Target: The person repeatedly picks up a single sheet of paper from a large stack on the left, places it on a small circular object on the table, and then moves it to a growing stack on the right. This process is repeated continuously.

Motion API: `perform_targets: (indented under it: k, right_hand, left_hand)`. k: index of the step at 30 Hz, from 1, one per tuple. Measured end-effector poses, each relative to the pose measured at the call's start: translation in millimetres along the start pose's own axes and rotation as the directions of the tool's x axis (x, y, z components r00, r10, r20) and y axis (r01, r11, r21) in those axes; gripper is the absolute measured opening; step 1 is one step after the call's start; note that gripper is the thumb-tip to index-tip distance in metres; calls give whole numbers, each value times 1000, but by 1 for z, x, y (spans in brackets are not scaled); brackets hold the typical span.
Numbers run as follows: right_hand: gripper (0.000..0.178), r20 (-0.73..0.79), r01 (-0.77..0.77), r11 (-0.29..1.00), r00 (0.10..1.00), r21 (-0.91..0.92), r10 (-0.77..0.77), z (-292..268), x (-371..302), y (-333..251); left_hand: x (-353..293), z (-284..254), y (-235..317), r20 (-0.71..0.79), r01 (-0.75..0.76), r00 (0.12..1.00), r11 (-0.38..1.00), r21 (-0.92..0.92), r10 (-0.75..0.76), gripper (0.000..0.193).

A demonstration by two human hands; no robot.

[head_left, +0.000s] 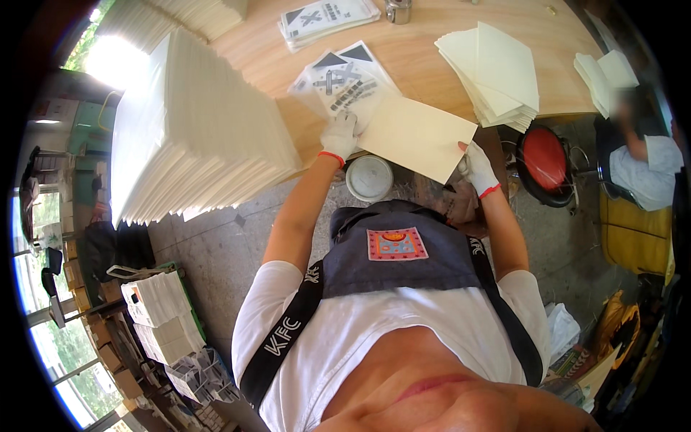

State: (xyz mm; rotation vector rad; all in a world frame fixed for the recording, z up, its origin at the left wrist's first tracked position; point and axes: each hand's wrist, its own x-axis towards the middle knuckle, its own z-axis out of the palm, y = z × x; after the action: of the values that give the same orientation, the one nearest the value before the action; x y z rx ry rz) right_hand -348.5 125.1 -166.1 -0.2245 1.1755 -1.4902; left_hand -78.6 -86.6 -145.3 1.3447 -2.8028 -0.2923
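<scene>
My left hand (pixel 340 134), in a white glove with a red cuff, is closed on the near edge of a translucent printed sleeve (pixel 348 90) with dark corner patches. My right hand (pixel 478 169), gloved the same way, grips the right end of a cream rectangular paper stack or booklet (pixel 417 137), thumb on top. The booklet's left end meets the sleeve beside my left fingers; whether it lies inside or only against the sleeve, I cannot tell. Both are at the table's near edge, the booklet jutting out over it.
A tall pile of white paper (pixel 194 129) stands left on the wooden table (pixel 410 43). Fanned cream booklets (pixel 497 75) lie right; printed sleeves (pixel 327 20) and a metal can (pixel 398 11) lie farther back. Below are a round lidded bucket (pixel 369 178) and red stool (pixel 543 158). Another person (pixel 644 162) sits far right.
</scene>
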Motion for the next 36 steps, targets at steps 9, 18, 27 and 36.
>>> perform_targets:
  k: [9,18,27,36]
  right_hand:
    - [20,90,-75,994,994,78,68,-9,-6,-1]
    - [18,-96,-64,982,992,178,82,21,-10,18]
    - [12,-91,-46,974,994,221,68,41,-15,42]
    - [11,-83,-31,960,995,278,56,83,-32,52]
  left_hand:
    - [-4,-10,-14,-93,103,989,989,-105,-113,17]
    - [-13,0,-29,-272,-40,960,935,-353,-61,15]
    - [-20,-14,-26,-261,-80,961,817,-571,-89,28]
    - [-17,26,11,-432,-207,773,459,-864,-464,38]
